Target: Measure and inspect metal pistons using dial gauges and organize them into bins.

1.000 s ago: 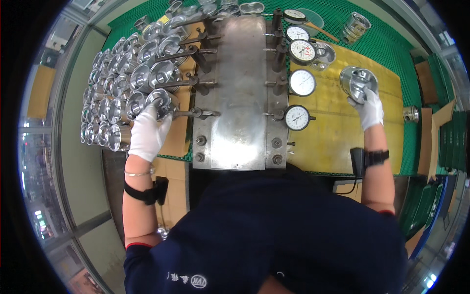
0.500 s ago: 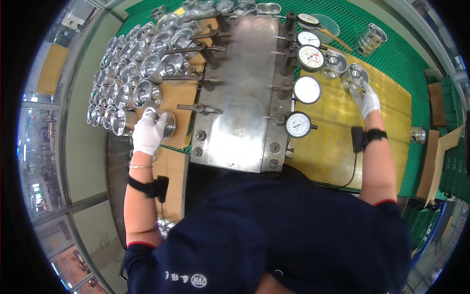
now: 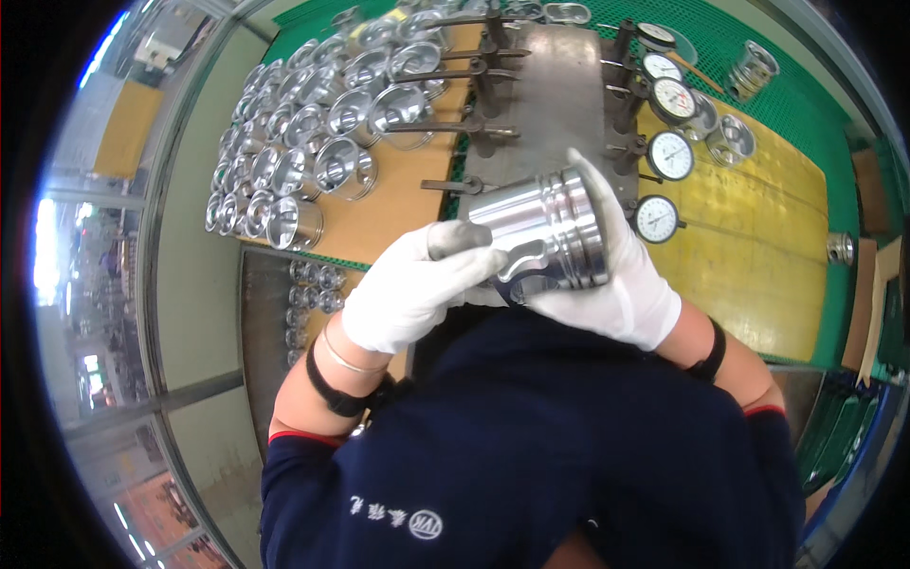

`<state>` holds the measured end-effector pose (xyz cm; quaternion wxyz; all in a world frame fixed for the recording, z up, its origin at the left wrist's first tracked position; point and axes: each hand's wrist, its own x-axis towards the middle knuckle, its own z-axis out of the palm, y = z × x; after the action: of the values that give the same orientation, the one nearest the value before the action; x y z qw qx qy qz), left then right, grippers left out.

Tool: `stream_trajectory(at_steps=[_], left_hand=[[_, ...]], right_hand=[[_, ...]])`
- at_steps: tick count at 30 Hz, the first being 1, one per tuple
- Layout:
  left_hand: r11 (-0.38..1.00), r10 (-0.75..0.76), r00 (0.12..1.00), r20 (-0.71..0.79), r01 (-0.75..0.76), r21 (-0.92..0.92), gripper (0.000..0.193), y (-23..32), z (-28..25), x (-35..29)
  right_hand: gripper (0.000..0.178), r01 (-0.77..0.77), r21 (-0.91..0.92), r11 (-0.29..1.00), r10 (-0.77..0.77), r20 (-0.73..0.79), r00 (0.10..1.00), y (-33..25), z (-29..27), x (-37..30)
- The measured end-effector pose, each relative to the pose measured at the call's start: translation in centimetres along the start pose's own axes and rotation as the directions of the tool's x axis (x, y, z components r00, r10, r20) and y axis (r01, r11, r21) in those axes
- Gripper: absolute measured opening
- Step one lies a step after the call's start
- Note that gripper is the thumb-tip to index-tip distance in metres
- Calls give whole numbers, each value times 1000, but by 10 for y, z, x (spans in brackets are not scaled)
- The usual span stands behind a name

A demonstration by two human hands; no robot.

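A shiny metal piston [image 3: 542, 223] lies on its side between my hands in front of my chest, its ring grooves facing right. My left hand [image 3: 403, 289], in a white glove with grey-smudged fingertips, grips the skirt end. White-gloved as well, my right hand [image 3: 626, 289] wraps round the grooved crown end, fingers over the top and thumb underneath. Behind the piston stands a steel plate fixture [image 3: 561, 104] with clamp-like arms [image 3: 479, 133] along its left side. Round white dial gauges [image 3: 671, 155] line its right side. The piston hides the fixture's near end.
Many pistons [image 3: 344, 169] stand in rows on brown cardboard [image 3: 403, 204] at the left. More pistons [image 3: 730, 140] sit at the far right, by a yellow board [image 3: 749, 247]. Green mesh matting [image 3: 806, 114] covers the bench. Smaller metal parts [image 3: 318, 284] lie lower left.
My hands have come together from either side. The left has left the piston rows, the right the pistons by the yellow board. A piston is now held between them; the view has shifted.
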<state>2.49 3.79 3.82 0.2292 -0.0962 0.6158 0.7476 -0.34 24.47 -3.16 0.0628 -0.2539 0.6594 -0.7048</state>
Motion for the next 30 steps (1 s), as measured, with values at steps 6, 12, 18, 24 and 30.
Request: stream_trajectory(at_steps=[6, 12, 18, 24, 30], left_hand=[[343, 26, 989, 147, -147, 928, 46, -1, -21, 26], [-46, 505, 723, 471, -523, 851, 87, -34, -8, 61], [23, 585, 665, 464, -586, 810, 88, -51, -13, 88], [201, 619, 646, 447, -680, 705, 90, -50, -12, 111], [162, 650, 601, 465, -708, 688, 91, -53, -15, 117]], right_hand=[[87, 147, -772, 618, -2, 186, 983, -14, -16, 9], [82, -37, -704, 709, 47, -5, 999, -5, -10, 6], [90, -797, 63, 601, 797, 35, 603, -6, -32, -30], [93, -691, 172, 702, 700, 9, 714, 16, -12, -39], [96, -686, 58, 725, 688, -20, 725, 28, -16, -43]])
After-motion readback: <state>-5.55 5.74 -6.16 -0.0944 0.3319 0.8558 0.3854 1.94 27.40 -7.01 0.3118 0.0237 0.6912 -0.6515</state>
